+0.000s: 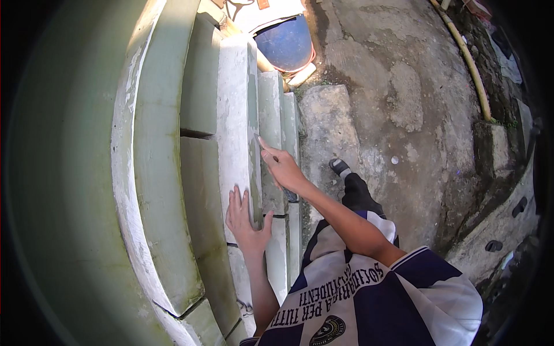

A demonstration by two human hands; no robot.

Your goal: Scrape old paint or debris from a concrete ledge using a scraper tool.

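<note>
My right hand (283, 168) is closed around the handle of a narrow-bladed hand tool (290, 194), perhaps a scraper or knife. Its tip meets the upper edge of a long painted concrete ledge (237, 108), where the pale green side face shows worn, whitish patches. The handle's dark end sticks out below my palm. Lower down, my left hand (249, 222) rests with spread fingers on the same ledge, its fingertips on the whitish top and its thumb towards the side face. It holds nothing.
Lower step-like concrete ledges (272, 104) lie to the right, a taller green ledge (158, 151) to the left. A blue plastic drum (285, 43) stands beyond the ledges. A concrete slab (331, 116) and rough ground (389, 86) lie by my foot; a bamboo pole (469, 65) is farther right.
</note>
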